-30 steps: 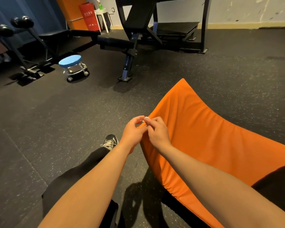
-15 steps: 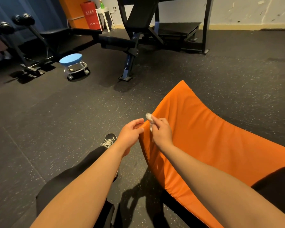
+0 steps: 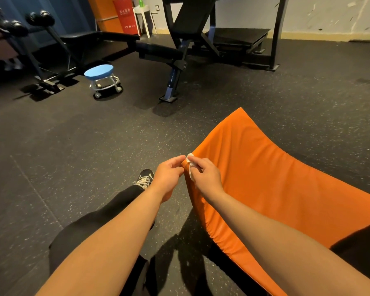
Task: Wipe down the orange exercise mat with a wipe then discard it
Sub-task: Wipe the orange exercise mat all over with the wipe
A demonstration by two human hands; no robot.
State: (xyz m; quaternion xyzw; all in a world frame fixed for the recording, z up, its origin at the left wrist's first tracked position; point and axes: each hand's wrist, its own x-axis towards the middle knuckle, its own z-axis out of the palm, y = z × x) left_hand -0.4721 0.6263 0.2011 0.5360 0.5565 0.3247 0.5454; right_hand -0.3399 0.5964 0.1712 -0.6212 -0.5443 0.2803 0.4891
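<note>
The orange exercise mat lies curved on the dark gym floor, its left edge raised. My right hand pinches a small white wipe against that left edge. My left hand sits just beside it, fingers curled, with thumb and fingertips pinching the mat's edge next to the wipe. Much of the wipe is hidden under my right fingers.
A blue wheeled stool stands at the far left. Black weight benches and a dumbbell rack fill the back. A red cabinet and white table stand by the wall. My leg and sneaker lie left of the mat.
My hands drew slightly apart, then came close again at the mat's edge. The wipe has become visible above my right fingers and now hangs down over the edge.
</note>
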